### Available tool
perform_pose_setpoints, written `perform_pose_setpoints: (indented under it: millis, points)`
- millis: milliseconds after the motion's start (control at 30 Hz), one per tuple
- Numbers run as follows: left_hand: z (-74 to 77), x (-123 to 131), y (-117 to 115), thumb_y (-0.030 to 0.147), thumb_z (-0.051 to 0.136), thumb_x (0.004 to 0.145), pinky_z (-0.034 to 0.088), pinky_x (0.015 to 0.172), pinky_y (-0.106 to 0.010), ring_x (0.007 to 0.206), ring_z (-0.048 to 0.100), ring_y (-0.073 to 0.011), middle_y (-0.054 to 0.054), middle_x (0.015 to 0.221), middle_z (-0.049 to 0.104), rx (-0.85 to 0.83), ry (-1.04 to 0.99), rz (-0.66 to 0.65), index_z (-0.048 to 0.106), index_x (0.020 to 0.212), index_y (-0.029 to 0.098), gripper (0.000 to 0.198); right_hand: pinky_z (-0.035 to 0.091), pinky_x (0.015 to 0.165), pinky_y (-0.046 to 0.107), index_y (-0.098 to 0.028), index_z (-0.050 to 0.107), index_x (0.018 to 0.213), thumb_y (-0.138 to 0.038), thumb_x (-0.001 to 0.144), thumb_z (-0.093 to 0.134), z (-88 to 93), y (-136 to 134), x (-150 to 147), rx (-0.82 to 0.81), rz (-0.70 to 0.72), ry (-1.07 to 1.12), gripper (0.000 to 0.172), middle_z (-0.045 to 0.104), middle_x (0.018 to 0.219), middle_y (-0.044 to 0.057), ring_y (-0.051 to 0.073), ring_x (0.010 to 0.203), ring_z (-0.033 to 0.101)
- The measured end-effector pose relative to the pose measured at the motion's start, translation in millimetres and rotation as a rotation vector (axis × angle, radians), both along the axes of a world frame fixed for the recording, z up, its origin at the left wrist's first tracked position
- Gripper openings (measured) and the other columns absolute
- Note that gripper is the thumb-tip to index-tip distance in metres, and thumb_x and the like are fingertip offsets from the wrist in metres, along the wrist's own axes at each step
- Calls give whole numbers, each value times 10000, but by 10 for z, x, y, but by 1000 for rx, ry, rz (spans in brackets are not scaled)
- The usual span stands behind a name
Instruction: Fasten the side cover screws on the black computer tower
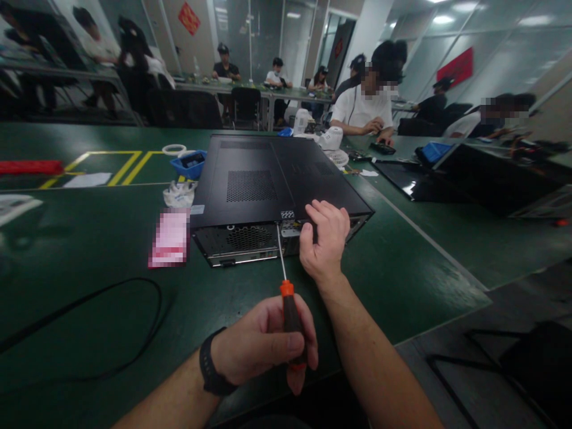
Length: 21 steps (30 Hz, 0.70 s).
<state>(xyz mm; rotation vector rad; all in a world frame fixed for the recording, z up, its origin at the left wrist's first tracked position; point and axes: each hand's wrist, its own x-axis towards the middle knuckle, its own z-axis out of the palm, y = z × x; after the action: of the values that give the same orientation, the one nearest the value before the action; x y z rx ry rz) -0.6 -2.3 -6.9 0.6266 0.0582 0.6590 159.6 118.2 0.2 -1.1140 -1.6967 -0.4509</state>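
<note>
A black computer case (259, 155) lies on its side on the green table, its rear panel facing me. My left hand (268, 339), with a black watch on the wrist, is closed around the handle of a screwdriver (292, 316) with an orange collar. The thin shaft points away from me, and its tip meets the upper edge of the rear panel near the middle. Against the case's near edge, just right of the tip, rests my right hand (325, 238), fingers curled over the top and thumb at the edge. Whether it pinches anything there I cannot tell.
Left of the case are a pink sheet (170, 238), a crumpled clear bag (179, 194), a blue bin (187, 164) and a black cable (152, 283). White fan-like parts (330, 140) stand behind it. Across the table a person in white (364, 113) handles parts.
</note>
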Motion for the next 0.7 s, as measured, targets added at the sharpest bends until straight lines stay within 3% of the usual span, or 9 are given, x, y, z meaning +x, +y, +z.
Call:
perform_pose_setpoints:
  millis: [133,500,700]
  points:
    - [29,-18,2,247,797,811,544,549,-185,613,710,-123,-83,886,742,-38,13,-14,672,1068,114,315,304,1212,494,-220,643,1257,-270,953,506,0,4,-3,12,10,12,337,708,1295,85,232,1300,598]
    - [-21,24,-7,348,742,881,516,489,-177,547,674,-106,-47,845,705,31,-26,25,615,990,147,262,310,1211,514,-234,639,1268,-275,947,507,-14,8,9,-1,1,7,349,702,1307,76,238,1307,593]
    - [66,-12,3,234,805,785,555,567,-209,617,701,-128,-68,862,726,-22,-10,-2,681,1066,120,327,321,1203,508,-221,645,1247,-294,959,491,-3,11,4,12,-7,-3,335,710,1291,83,235,1295,602]
